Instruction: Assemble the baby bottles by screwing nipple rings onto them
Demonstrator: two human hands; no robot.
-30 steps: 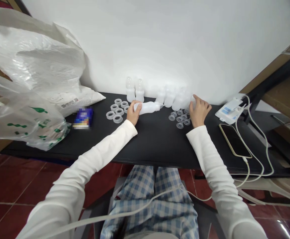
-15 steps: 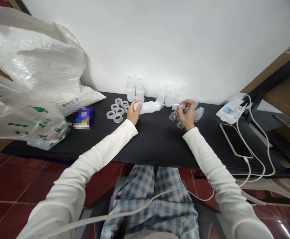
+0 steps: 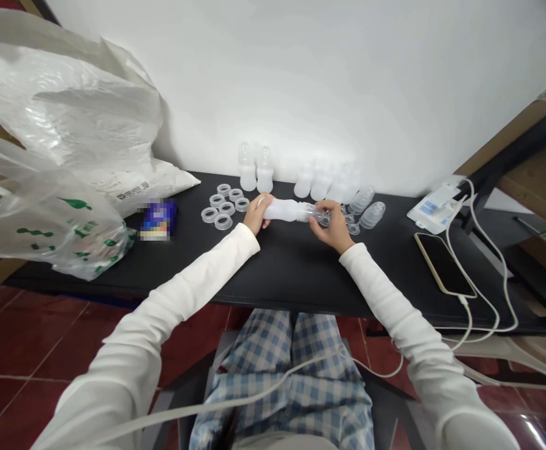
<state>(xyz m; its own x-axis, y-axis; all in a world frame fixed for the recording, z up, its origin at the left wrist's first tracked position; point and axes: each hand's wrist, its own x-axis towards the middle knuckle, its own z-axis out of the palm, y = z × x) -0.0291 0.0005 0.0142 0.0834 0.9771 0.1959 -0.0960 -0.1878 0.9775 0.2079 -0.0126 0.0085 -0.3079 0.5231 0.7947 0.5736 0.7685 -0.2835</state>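
My left hand [image 3: 255,214] is closed round the base of a translucent white bottle [image 3: 286,210] that lies sideways above the black table [image 3: 273,262]. At the bottle's neck my right hand [image 3: 332,225] pinches a small clear cap [image 3: 322,216]. Several clear rings [image 3: 223,205] lie left of my left hand. More small clear caps [image 3: 350,224] lie just right of my right hand. Two capped bottles [image 3: 255,169] stand upright by the wall, with several more bottles [image 3: 322,181] to their right.
Large plastic bags [image 3: 52,150] fill the table's left end, with a blue packet [image 3: 158,219] beside them. A phone [image 3: 441,262] on a white cable lies at the right, behind it a white box [image 3: 435,205]. Two clear domed covers [image 3: 367,209] lie near the caps.
My right hand left the pile of caps at the right, picked up one clear cap and carried it left to the bottle's neck. My left hand kept hold of the bottle.
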